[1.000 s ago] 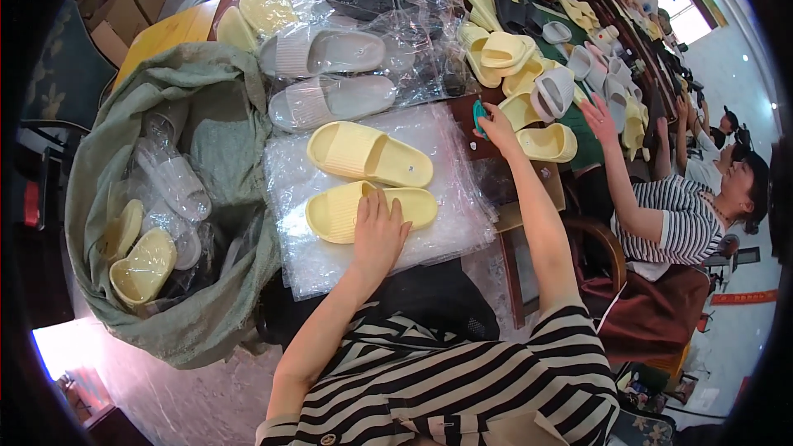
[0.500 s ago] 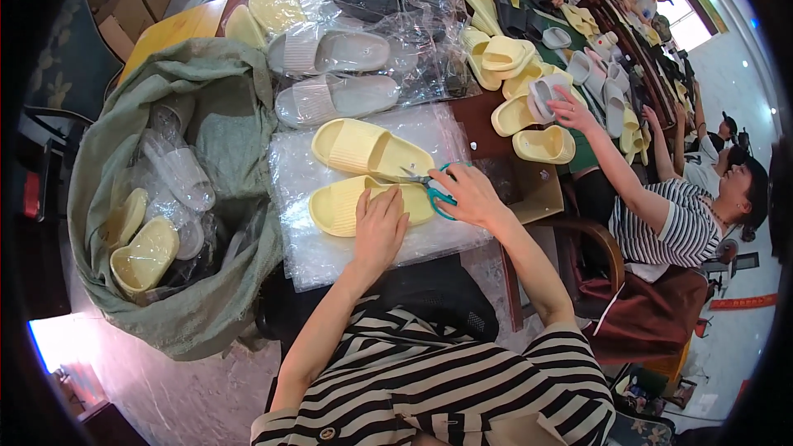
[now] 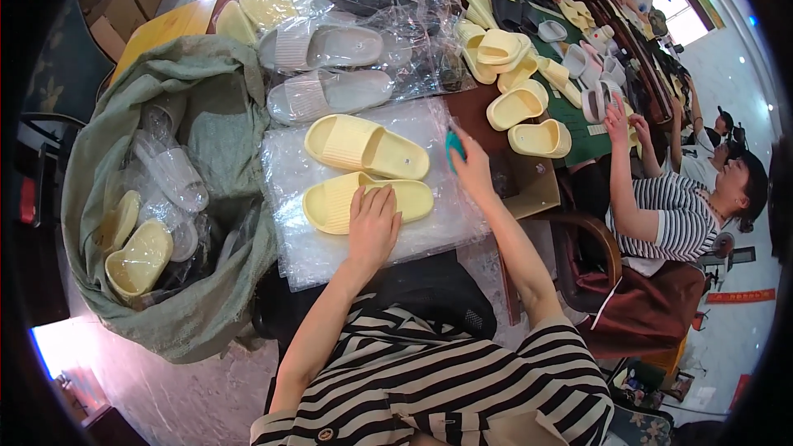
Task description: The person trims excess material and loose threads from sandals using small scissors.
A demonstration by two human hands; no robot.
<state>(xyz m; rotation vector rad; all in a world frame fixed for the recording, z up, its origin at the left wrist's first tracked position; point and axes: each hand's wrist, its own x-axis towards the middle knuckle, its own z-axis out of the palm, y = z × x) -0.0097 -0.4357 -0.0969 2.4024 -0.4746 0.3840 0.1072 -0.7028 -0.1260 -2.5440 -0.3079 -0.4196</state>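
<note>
Two pale yellow slide slippers lie side by side in front of me on a stack of clear plastic bags (image 3: 297, 260). My left hand (image 3: 373, 227) rests with its fingers laid flat across the strap edge of the nearer slipper (image 3: 326, 203). The farther slipper (image 3: 401, 155) has no hand on it. To the right of the bags, my right hand (image 3: 475, 169) is closed on scissors with teal handles (image 3: 454, 149); the blades are hidden from view. Past the yellow pair lie grey slippers (image 3: 363, 89) in clear plastic.
On my left stands a green cloth sack (image 3: 91, 223) holding bagged slippers. An open cardboard box (image 3: 533, 190) sits by my right forearm. Loose slippers (image 3: 541, 139) cover the table's right side, where a co-worker (image 3: 669, 215) in stripes handles a grey one.
My right hand has drawn the scissors away from the slippers, to the right and farther off. My left hand stays on the nearer slipper. The co-worker's hand has moved right with a grey slipper.
</note>
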